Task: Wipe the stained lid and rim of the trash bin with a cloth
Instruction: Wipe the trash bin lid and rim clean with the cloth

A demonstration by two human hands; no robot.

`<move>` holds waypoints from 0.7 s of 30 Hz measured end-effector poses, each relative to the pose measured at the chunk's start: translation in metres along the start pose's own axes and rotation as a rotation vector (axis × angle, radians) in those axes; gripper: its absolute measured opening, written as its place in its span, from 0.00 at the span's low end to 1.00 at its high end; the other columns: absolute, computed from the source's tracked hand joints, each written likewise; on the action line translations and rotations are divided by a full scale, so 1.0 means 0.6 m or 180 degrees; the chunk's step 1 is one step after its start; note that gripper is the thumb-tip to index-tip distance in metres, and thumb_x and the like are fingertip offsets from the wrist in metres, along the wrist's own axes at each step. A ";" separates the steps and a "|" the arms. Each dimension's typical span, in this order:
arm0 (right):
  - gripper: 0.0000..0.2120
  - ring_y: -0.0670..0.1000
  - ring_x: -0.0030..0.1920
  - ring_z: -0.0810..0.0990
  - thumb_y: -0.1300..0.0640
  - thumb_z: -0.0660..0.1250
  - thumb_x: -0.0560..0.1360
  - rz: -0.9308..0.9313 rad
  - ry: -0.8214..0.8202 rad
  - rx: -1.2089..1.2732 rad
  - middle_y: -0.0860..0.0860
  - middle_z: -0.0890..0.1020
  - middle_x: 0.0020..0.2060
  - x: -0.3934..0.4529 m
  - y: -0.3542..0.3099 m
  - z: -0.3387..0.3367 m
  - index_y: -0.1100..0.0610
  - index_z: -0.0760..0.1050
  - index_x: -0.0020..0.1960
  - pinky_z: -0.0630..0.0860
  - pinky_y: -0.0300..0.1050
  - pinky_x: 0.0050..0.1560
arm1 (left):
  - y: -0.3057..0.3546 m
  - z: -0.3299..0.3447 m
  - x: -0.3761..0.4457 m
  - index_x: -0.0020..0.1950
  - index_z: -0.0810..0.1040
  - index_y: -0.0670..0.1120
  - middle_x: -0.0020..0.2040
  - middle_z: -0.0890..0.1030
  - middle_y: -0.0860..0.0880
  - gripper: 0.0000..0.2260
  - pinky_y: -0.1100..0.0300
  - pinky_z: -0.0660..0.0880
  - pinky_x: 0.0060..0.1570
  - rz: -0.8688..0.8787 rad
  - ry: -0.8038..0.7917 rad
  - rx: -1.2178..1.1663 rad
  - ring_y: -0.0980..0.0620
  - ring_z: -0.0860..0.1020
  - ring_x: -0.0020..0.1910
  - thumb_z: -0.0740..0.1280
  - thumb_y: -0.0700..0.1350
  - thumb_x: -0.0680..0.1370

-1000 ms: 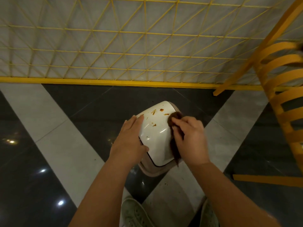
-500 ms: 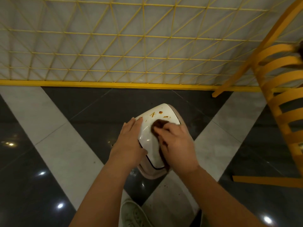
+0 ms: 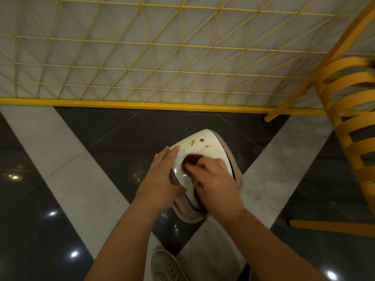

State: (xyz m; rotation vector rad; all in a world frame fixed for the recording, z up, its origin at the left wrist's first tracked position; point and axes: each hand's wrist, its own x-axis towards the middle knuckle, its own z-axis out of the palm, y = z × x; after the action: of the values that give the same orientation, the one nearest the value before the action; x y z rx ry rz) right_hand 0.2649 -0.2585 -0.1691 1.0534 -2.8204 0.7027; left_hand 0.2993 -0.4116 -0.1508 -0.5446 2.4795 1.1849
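A yellow wire grid fence (image 3: 142,57) fills the view from ten to one o'clock, its thin wires crossing in squares and diagonals over a pale wall, and its solid yellow bottom rail (image 3: 121,104) runs along the floor from nine towards three o'clock. At two to four o'clock stands a yellow slatted frame (image 3: 353,110) of curved bands, with a slanted yellow bar (image 3: 316,65) leaning down to the rail and a flat yellow strip (image 3: 332,227) lying on the floor at four o'clock. The glossy floor has dark tiles (image 3: 32,230) with light spots at seven and eight o'clock, crossed by pale diagonal bands (image 3: 67,169), and a pale shoe (image 3: 165,266) shows at six o'clock.
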 end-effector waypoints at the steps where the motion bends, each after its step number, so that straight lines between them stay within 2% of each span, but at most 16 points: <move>1: 0.23 0.54 0.50 0.80 0.58 0.78 0.62 -0.0235 -0.0191 0.0025 0.53 0.82 0.51 -0.010 -0.010 0.007 0.54 0.80 0.56 0.81 0.52 0.50 | -0.003 0.001 0.000 0.76 0.51 0.60 0.77 0.46 0.60 0.40 0.46 0.60 0.72 0.0020 0.0021 -0.0068 0.52 0.49 0.77 0.71 0.42 0.73; 4: 0.21 0.55 0.53 0.79 0.58 0.74 0.67 -0.0428 -0.0385 -0.0093 0.52 0.80 0.54 -0.016 0.018 -0.004 0.51 0.78 0.59 0.79 0.51 0.54 | -0.008 0.002 -0.001 0.76 0.52 0.60 0.76 0.47 0.61 0.42 0.46 0.61 0.72 0.0057 0.0032 -0.0124 0.53 0.49 0.77 0.73 0.41 0.71; 7: 0.16 0.56 0.56 0.75 0.55 0.64 0.74 0.0569 0.0087 -0.0009 0.53 0.78 0.55 0.008 0.065 -0.032 0.51 0.77 0.61 0.78 0.52 0.53 | -0.011 0.002 -0.003 0.75 0.51 0.61 0.75 0.46 0.64 0.45 0.45 0.62 0.71 0.0059 0.0002 -0.0022 0.53 0.49 0.76 0.75 0.43 0.69; 9: 0.15 0.55 0.56 0.72 0.57 0.64 0.75 0.1084 0.0250 0.0056 0.54 0.78 0.56 0.028 0.064 -0.035 0.52 0.77 0.62 0.77 0.52 0.53 | -0.012 0.003 -0.001 0.76 0.50 0.61 0.75 0.46 0.64 0.45 0.44 0.62 0.71 0.0065 -0.0006 -0.0002 0.52 0.48 0.77 0.75 0.43 0.69; 11: 0.20 0.57 0.57 0.74 0.57 0.72 0.71 0.0828 0.0030 -0.0099 0.54 0.78 0.56 0.033 0.030 -0.020 0.53 0.77 0.62 0.78 0.54 0.55 | -0.013 0.004 0.003 0.76 0.51 0.61 0.76 0.46 0.64 0.44 0.45 0.62 0.71 0.0077 0.0029 -0.0038 0.53 0.48 0.77 0.75 0.43 0.69; 13: 0.27 0.58 0.54 0.78 0.56 0.79 0.61 0.0111 -0.0280 -0.0247 0.54 0.80 0.54 0.025 -0.011 -0.001 0.54 0.79 0.59 0.78 0.55 0.55 | -0.016 0.004 0.007 0.76 0.52 0.60 0.76 0.47 0.63 0.41 0.47 0.61 0.72 0.0114 0.0091 -0.0097 0.54 0.48 0.77 0.72 0.41 0.72; 15: 0.24 0.55 0.51 0.80 0.56 0.79 0.62 -0.0454 -0.0512 -0.0125 0.53 0.81 0.53 0.012 -0.029 0.007 0.53 0.79 0.57 0.78 0.51 0.54 | -0.019 0.006 0.008 0.76 0.53 0.60 0.76 0.47 0.62 0.37 0.48 0.60 0.73 0.0170 0.0109 -0.0158 0.54 0.48 0.77 0.68 0.38 0.74; 17: 0.22 0.55 0.51 0.80 0.57 0.77 0.64 -0.0633 -0.0511 -0.0174 0.52 0.81 0.53 0.010 -0.008 -0.001 0.52 0.79 0.57 0.78 0.51 0.52 | -0.019 0.007 0.005 0.75 0.53 0.61 0.76 0.47 0.63 0.38 0.48 0.60 0.72 0.0176 0.0063 -0.0167 0.54 0.48 0.77 0.69 0.39 0.74; 19: 0.19 0.57 0.54 0.77 0.58 0.72 0.68 -0.0252 -0.0251 -0.0284 0.53 0.80 0.54 0.019 0.032 -0.018 0.51 0.79 0.59 0.79 0.53 0.52 | -0.015 0.006 0.002 0.75 0.51 0.62 0.76 0.46 0.64 0.42 0.48 0.61 0.72 0.0135 0.0014 -0.0101 0.55 0.47 0.77 0.73 0.41 0.71; 21: 0.16 0.56 0.59 0.72 0.58 0.64 0.75 0.0730 0.0045 -0.0139 0.53 0.77 0.58 0.035 0.072 -0.036 0.50 0.76 0.62 0.74 0.50 0.56 | -0.010 0.004 0.000 0.75 0.50 0.62 0.76 0.45 0.64 0.44 0.47 0.60 0.72 0.0076 -0.0046 -0.0006 0.54 0.46 0.77 0.74 0.43 0.70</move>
State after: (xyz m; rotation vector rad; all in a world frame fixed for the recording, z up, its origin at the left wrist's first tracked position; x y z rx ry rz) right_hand 0.2189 -0.2332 -0.1625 0.7224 -2.9592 0.6578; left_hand 0.3025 -0.4129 -0.1562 -0.5066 2.4797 1.1960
